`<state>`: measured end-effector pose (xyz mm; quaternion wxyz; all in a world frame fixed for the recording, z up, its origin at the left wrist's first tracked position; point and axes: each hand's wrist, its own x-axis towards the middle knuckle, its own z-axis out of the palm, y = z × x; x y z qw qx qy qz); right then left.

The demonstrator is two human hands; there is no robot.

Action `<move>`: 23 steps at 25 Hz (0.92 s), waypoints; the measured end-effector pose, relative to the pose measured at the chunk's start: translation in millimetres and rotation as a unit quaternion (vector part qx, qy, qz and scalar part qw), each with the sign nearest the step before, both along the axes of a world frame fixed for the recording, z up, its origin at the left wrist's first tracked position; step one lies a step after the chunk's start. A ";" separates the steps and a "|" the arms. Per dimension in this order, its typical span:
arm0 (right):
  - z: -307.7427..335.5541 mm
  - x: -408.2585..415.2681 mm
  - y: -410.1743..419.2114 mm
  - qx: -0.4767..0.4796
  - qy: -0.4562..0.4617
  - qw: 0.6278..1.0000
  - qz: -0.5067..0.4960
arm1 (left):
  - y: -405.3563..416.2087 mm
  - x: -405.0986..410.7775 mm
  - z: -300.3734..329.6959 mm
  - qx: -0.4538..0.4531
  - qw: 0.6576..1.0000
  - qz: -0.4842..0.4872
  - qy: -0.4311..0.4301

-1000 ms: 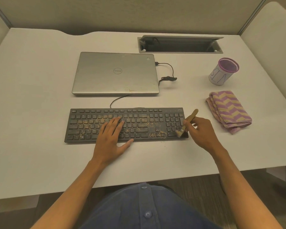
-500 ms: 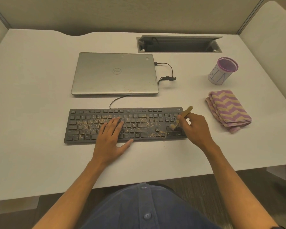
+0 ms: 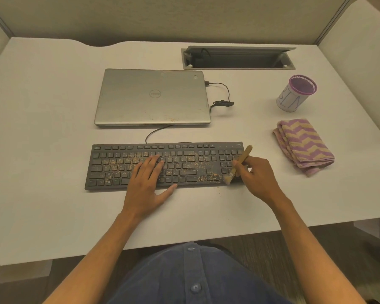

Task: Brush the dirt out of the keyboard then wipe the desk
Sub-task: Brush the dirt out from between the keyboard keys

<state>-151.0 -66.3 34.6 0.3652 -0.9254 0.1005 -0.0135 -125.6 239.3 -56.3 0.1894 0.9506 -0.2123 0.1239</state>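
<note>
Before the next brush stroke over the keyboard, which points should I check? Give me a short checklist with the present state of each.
1. Brush gripped by right hand: ok.
2. Bristles on the keyboard, at its near right corner: ok.
3. Left hand rests flat on the keys, steadying them: ok.
4. Keys free of dirt: not ok, crumbs remain across the middle.
5. Desk in front clean: not ok, specks lie near the keyboard's front edge.
6. Cloth ready for wiping: ok, folded at right, untouched.

Keyboard (image 3: 140, 165) pressed flat by left hand (image 3: 146, 185); brush (image 3: 237, 166) gripped by right hand (image 3: 258, 177), bristles on its dirt-speckled right end; folded cloth (image 3: 303, 145) lies beyond right hand.
</note>
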 end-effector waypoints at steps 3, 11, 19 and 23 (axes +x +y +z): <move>-2.5 -0.9 1.7 -0.024 -0.034 0.999 -0.017 | 0.1 0.5 -0.4 -0.002 1.000 -0.002 -0.003; -5.0 -5.9 7.8 -0.041 -0.029 0.999 0.004 | 0.4 0.3 -0.7 -0.002 1.000 -0.002 0.000; -6.5 -15.6 3.2 -0.019 -0.009 1.000 0.001 | 0.6 -0.1 0.1 -0.004 1.000 -0.002 0.002; -4.4 -17.2 -14.5 0.014 -0.092 0.989 -0.113 | 0.2 0.0 0.7 0.001 1.000 -0.003 0.002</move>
